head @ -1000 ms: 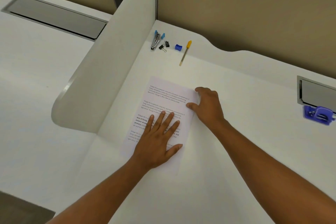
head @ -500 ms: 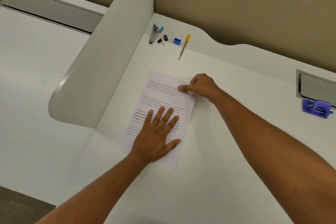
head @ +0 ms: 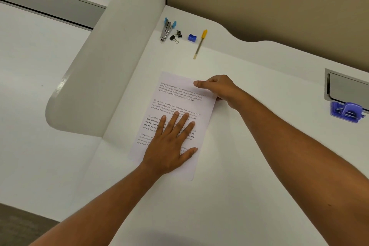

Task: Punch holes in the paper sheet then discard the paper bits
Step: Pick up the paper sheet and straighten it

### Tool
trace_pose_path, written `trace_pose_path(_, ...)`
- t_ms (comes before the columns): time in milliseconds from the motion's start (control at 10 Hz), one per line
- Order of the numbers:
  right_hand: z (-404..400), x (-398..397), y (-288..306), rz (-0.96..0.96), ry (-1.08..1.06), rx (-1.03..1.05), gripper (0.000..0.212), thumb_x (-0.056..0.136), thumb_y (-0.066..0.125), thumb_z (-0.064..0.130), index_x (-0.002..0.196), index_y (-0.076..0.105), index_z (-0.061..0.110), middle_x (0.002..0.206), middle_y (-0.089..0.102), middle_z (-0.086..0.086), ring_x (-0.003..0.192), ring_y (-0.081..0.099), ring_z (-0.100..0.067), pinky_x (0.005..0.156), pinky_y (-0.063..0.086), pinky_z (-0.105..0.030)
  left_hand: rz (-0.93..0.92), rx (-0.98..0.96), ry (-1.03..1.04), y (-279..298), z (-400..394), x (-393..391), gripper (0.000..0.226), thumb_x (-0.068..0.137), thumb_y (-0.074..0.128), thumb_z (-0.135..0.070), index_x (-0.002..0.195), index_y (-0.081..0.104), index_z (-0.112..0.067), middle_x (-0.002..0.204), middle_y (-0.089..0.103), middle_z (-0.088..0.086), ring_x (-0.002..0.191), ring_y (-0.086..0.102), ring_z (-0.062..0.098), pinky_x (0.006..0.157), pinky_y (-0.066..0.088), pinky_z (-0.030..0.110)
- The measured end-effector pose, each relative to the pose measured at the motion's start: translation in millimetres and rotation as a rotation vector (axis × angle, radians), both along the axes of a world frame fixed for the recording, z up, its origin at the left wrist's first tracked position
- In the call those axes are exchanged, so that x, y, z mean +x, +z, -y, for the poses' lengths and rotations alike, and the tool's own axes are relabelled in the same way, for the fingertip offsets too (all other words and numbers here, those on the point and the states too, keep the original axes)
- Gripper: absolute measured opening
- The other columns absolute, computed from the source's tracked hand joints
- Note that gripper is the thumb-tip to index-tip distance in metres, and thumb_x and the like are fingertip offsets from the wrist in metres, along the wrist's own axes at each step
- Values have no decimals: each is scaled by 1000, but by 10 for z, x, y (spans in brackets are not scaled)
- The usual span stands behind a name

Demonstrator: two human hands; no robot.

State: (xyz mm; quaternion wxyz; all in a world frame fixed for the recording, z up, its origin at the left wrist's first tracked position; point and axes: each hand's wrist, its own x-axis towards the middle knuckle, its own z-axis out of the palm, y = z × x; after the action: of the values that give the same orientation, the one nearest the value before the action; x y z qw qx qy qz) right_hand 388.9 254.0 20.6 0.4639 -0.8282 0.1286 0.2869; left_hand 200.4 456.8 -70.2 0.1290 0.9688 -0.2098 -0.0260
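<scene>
A printed paper sheet (head: 179, 96) lies flat on the white desk (head: 249, 156), slightly skewed. My left hand (head: 171, 144) rests palm-down on its lower half, fingers spread. My right hand (head: 217, 87) is at the sheet's upper right edge, thumb lying on top of the paper and fingers curled at the edge. A purple hole punch (head: 346, 112) sits far to the right on the desk, well away from both hands.
At the back of the desk lie a blue-handled stapler (head: 166, 30), two black binder clips (head: 176, 36), a blue sharpener (head: 192, 37) and a yellow-capped pen (head: 199, 45). A white divider panel (head: 111, 62) stands on the left. A grey cable hatch (head: 347, 88) is behind the punch.
My right hand has slid up the sheet's right edge toward its top corner, thumb now laid on the paper. My left hand stays pressed on the lower half.
</scene>
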Motion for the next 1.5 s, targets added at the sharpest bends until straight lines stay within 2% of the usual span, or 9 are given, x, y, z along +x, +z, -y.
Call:
trace_pose_path(100,18,-27,-43,-28,61,-13,52,68,90,56,75,58,15,85,73,-4,79,69,-21,71,47,-34,1,-5,-1,6,-3,0,81,105,34,-73,171,22,-27,181,12,1,168,5,27,132,13,61)
trace_pose_path(400,29,8,6,60,77,15,48,68,96,33,99,64,15,105,73,-3,88,73,-21,72,61,-35,-33,9,-3,69,2,7,82,105,30,-74,172,20,-27,181,10,2,168,3,27,132,11,61)
trace_pose_path(600,287,-270,-63,-129,-91,289,38,80,86,5,115,74,11,108,80,-12,93,80,-30,70,66,-38,-24,9,-4,62,2,3,82,105,31,-74,171,22,-27,181,12,2,168,4,27,132,12,60)
trace_pose_path(800,242,-733,-239,-111,-198,443,31,91,75,-1,116,74,18,109,81,-7,95,80,-30,71,65,-42,-44,2,-17,111,2,13,81,105,29,-74,171,22,-27,181,12,1,168,4,26,133,9,59)
trace_pose_path(1000,182,-886,-250,-63,-337,465,28,93,69,-5,117,73,9,106,81,-8,95,80,-30,70,66,-40,-188,-316,59,385,-76,32,68,109,32,-56,168,33,-20,179,17,-2,167,7,18,134,7,55)
trace_pose_path(1100,272,-974,-226,-89,-380,513,28,93,70,-3,119,73,8,111,80,-10,99,78,-32,74,65,-41,-119,-454,237,557,-157,-13,57,109,48,-39,160,47,-13,175,32,3,165,22,21,135,13,52)
trace_pose_path(1300,641,-1296,-170,-76,-539,613,29,95,69,-2,121,72,10,117,78,-12,100,78,-32,73,65,-38,86,-686,727,789,-404,-339,46,103,68,-23,147,62,-13,157,50,5,147,46,25,119,35,20)
trace_pose_path(1400,861,-1540,-128,-26,-620,654,31,94,69,-2,123,71,8,119,78,-12,103,78,-31,75,65,-36,-95,-929,975,876,-390,-557,59,100,73,-36,154,53,-30,153,50,-10,130,59,4,105,49,25)
trace_pose_path(1500,1055,-1821,-77,16,-711,679,32,95,68,-3,125,69,7,120,77,-12,105,77,-30,77,64,-35,-443,-1260,1098,974,-230,-667,66,99,76,-34,158,48,-28,140,67,-9,113,75,11,100,58,36)
